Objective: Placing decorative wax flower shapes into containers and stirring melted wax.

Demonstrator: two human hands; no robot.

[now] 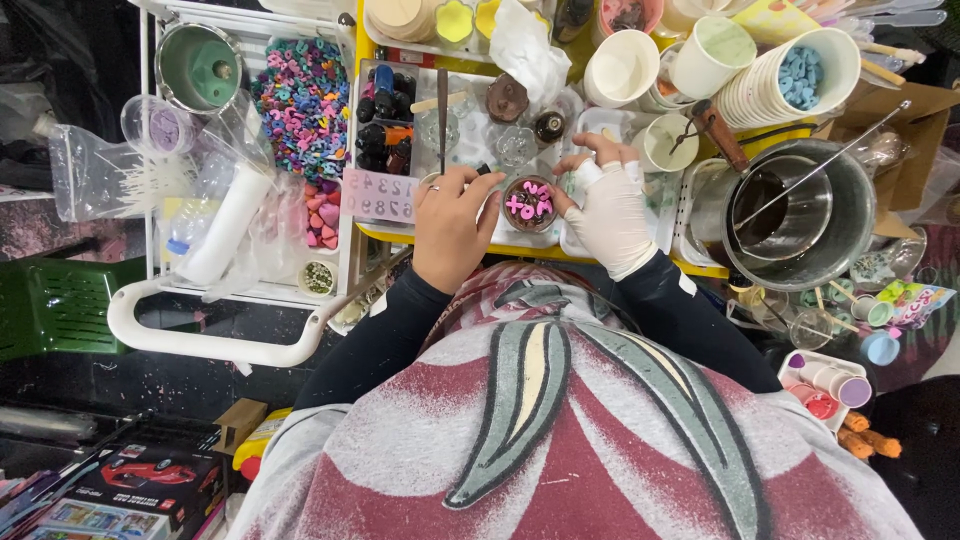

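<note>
Single view only, taken from a head-worn camera. Looked steeply down, almost straight down, over a patterned garment (560,440) that filled the lower half of the frame. Faced forward onto a crowded yellow-edged worktable (520,250) across the upper middle, close enough to show both hands at frame centre. Caught a white cart (215,345) at upper left, a steel pot (850,225) at right, dark floor at the lower corners.

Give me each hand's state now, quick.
Left hand: bare, fingers curled against the small round dish of pink shapes.
Right hand: white-gloved, fingertips on the dish's other side.
</note>
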